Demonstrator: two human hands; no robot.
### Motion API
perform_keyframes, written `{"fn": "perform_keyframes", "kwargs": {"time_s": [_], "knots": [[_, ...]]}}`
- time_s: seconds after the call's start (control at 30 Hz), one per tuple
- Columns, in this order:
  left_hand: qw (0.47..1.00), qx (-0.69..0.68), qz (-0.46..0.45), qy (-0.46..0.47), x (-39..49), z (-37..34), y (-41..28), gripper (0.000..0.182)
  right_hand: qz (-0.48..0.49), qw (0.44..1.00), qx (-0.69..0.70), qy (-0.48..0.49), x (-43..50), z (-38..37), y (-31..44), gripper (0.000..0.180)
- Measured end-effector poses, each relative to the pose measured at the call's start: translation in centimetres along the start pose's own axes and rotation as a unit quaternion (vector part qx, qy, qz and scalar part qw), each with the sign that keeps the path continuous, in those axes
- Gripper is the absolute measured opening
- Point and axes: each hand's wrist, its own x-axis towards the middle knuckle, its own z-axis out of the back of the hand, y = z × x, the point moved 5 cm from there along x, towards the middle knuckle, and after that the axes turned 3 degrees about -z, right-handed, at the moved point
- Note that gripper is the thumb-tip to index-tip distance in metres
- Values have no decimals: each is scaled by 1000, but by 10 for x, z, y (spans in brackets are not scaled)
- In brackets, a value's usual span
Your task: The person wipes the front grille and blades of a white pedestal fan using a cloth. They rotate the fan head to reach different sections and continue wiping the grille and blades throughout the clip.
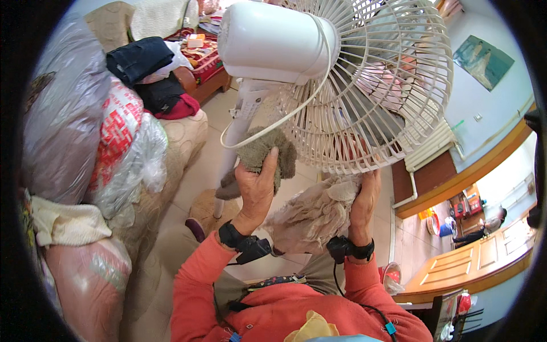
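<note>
A white pedestal fan (277, 45) stands before me, its wire guard (410, 124) facing away to the right. My left hand (256, 186) grips a grey-brown cloth (267, 149) close beside the fan's pole (233, 149); whether the cloth touches the pole I cannot tell. Lower down, part of a grey cloth wraps the pole. My right hand (363, 205) is at the guard's bottom rim, with a crumpled pale cloth (316, 213) bunched against its palm. Those right fingertips are partly hidden by the guard. A white power cord (273, 124) loops down from the motor housing.
Plastic bags (64, 115) and folded clothes (139, 60) are heaped on a beige sofa (179, 145) at left. A white radiator (431, 145) lines the right wall. Beyond a doorway with a wooden door (461, 265), another person (487, 226) is visible.
</note>
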Motion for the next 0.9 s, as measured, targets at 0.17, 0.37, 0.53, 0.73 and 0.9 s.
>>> {"fn": "perform_keyframes", "kwargs": {"time_s": [0.17, 0.37, 0.53, 0.73, 0.9], "knots": [[929, 217, -268, 135, 17, -21, -14, 41, -18, 999, -26, -16, -9, 5, -2, 48], [876, 231, -362, 219, 21, -30, -18, 45, -25, 998, -53, -23, -9, 12, -4, 49], [895, 200, -346, 197, 21, -30, -24, 37, -37, 998, -34, -40, -15, 13, -9, 49], [832, 294, -417, 218, 27, -31, -32, 32, -56, 997, -22, -53, -20, 12, -10, 48], [807, 318, -454, 203, 27, -34, -37, 30, -68, 996, -17, -61, -19, 11, -4, 48]]}}
